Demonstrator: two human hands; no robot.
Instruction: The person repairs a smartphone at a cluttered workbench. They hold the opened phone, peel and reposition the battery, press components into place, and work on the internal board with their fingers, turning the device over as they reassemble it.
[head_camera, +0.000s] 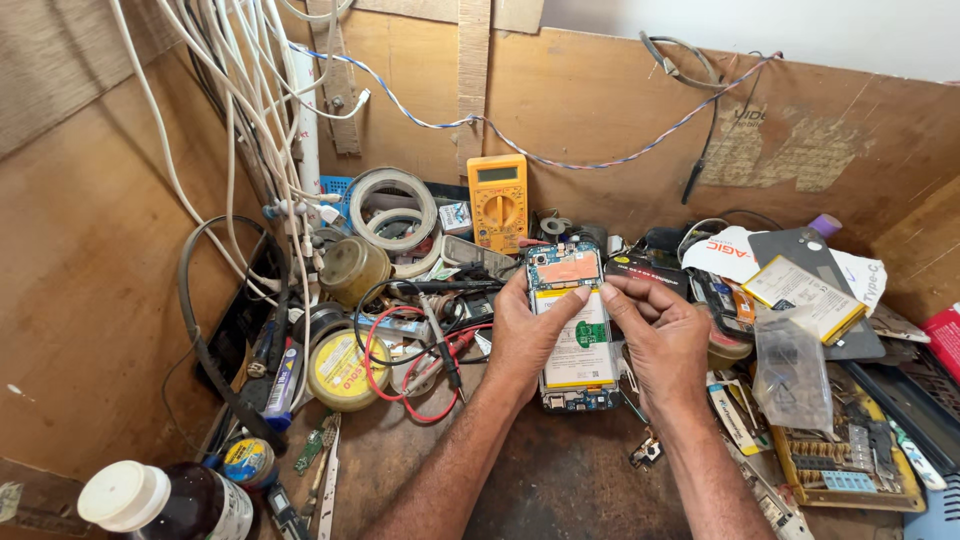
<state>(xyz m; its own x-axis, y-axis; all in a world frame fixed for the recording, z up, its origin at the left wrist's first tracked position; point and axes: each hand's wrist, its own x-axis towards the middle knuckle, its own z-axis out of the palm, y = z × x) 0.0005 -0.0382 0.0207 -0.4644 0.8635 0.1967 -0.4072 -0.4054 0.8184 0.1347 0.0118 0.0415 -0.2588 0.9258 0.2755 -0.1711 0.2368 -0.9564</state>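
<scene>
An opened smartphone (575, 330) with its back cover off lies lengthwise on the wooden bench, showing a white battery, a green board patch and an orange shield near the camera end. My left hand (525, 335) grips its left edge, thumb resting across the top of the battery. My right hand (658, 335) holds the right edge, with its fingertips pinching at the battery's upper right corner.
A yellow multimeter (497, 200) leans on the back wall beside tape rolls (392, 205). Red and black probe leads (420, 350) and solder tins (343, 370) lie left. A loose battery (805, 292), plastic bag (790, 370) and screwdriver bit set (850, 460) crowd the right. A white-capped bottle (165, 500) stands front left.
</scene>
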